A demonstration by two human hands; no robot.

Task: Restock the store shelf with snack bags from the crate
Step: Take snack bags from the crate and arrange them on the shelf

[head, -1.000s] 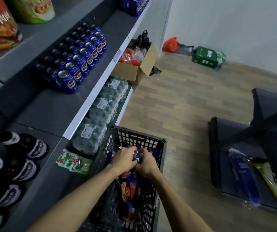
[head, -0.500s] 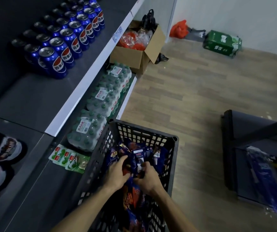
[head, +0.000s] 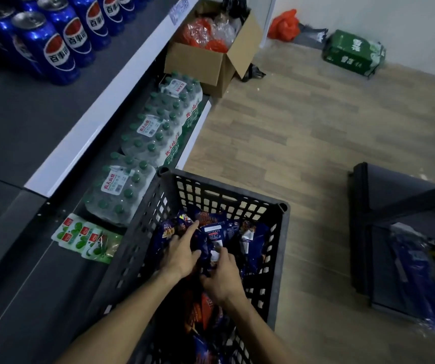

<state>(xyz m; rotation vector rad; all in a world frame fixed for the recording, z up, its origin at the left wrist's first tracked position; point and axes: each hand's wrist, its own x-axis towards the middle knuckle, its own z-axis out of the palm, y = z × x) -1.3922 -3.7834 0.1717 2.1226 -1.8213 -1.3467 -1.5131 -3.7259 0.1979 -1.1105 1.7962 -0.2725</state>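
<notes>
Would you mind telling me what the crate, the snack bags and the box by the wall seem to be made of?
Crate: looks like moulded hard plastic, matt dark grey, going by its regular lattice of holes and rounded corner posts.
Snack bags: probably thin plastic film, glossy, since they crinkle and catch highlights under the hands.
Box: looks like cardboard, matt brown, with flaps folded open.
</notes>
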